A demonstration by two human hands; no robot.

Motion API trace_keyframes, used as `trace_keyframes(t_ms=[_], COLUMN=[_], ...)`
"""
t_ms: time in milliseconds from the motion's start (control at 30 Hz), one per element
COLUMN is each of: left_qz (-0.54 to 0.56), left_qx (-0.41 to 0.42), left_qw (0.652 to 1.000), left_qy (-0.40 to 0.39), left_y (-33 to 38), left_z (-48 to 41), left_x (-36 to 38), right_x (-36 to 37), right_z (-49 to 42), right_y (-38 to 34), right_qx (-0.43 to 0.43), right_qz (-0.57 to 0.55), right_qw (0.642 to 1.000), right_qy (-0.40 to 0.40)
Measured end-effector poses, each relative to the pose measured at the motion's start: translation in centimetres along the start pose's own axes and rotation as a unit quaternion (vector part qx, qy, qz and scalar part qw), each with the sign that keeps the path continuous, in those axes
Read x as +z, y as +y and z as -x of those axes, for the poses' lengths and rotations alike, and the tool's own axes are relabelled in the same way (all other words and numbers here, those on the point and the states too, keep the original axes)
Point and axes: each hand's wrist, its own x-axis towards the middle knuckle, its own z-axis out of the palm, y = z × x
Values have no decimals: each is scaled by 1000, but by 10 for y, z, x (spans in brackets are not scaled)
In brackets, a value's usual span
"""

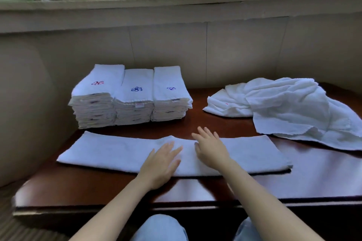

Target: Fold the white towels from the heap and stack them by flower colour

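Our left hand (163,159) lies flat on the middle of the folded strip of towel (109,151), fingers straight and grasping nothing. Our right hand (209,147) is just beside it, spread and released too (whether its palm presses the cloth or hovers just over it, we cannot tell). The strip runs lengthwise along the tabletop (195,191), parallel to its near edge, one end reaching towards the left edge and the other towards the right, so each hand is nearer its own end for the next fold. Behind, at the far left, stand the three stacks (133,107), red-flowered then two blue. The unfolded heap (290,107) lies at the far right.
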Motion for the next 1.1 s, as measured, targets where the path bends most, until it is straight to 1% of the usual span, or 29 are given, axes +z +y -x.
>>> trace_keyframes(t_ms=[33,67,133,233,300,367,433,467,533,567,600,633,667,700,733,767,800,833,867,900,933,967,1000,1033,1067,1100], left_qz=[23,15,-33,-29,-7,47,101,115,150,195,271,362,447,519,564,594,616,633,644,648,634,593,542,496,464,433], left_qx=[-41,-85,-180,-318,-400,-474,-524,-531,-510,-497,-488,-484,-478,-470,-470,-479,-490,-498,-506,-510,-514,-508,-467,-398,-316,-237], left_qw=[999,996,983,947,916,876,828,811,795,774,730,666,597,538,496,466,445,436,435,443,474,533,605,681,751,817], left_qy=[10,12,-1,-12,4,74,173,214,292,341,394,438,464,470,463,448,427,402,375,351,331,325,349,364,348,298], left_y=[-7,-18,-48,-95,-119,-139,-153,-158,-160,-160,-160,-160,-159,-158,-160,-162,-163,-163,-159,-155,-151,-144,-135,-123,-106,-87], left_z=[-1,-2,-1,10,25,44,62,69,76,75,71,67,62,58,54,51,49,49,50,49,48,45,40,38,35,34], left_x=[-3,-7,-15,-29,-36,-39,-40,-40,-40,-40,-41,-45,-51,-57,-64,-73,-80,-87,-94,-101,-107,-111,-115,-117,-120,-122], right_x=[9,19,30,32,33,33,32,32,36,39,43,45,46,47,47,47,47,47,46,45,44,40,36,29,19,7], right_z=[2,3,0,-6,-9,-11,-15,-15,-15,-14,-13,-13,-13,-14,-14,-15,-14,-14,-13,-12,-11,-12,-14,-16,-17,-18], right_y=[-15,-22,-21,-19,-22,-28,-41,-51,-74,-82,-88,-91,-91,-90,-89,-88,-88,-89,-90,-90,-91,-91,-91,-92,-93,-93], right_qx=[-21,-16,26,50,57,70,46,13,-64,-92,-107,-111,-111,-109,-107,-104,-100,-98,-97,-95,-95,-99,-101,-92,-64,-20], right_qz=[-13,-14,-17,-9,2,5,23,31,22,13,8,6,4,3,4,4,2,-1,-4,-7,-12,-19,-40,-97,-209,-365], right_qw=[999,998,997,997,996,995,997,999,997,995,992,991,991,991,991,992,992,991,991,991,991,990,990,987,972,924], right_qy=[-37,-61,-64,-66,-72,-70,-51,-39,-36,-48,-61,-70,-75,-76,-76,-77,-81,-86,-89,-92,-95,-94,-91,-86,-89,-109])
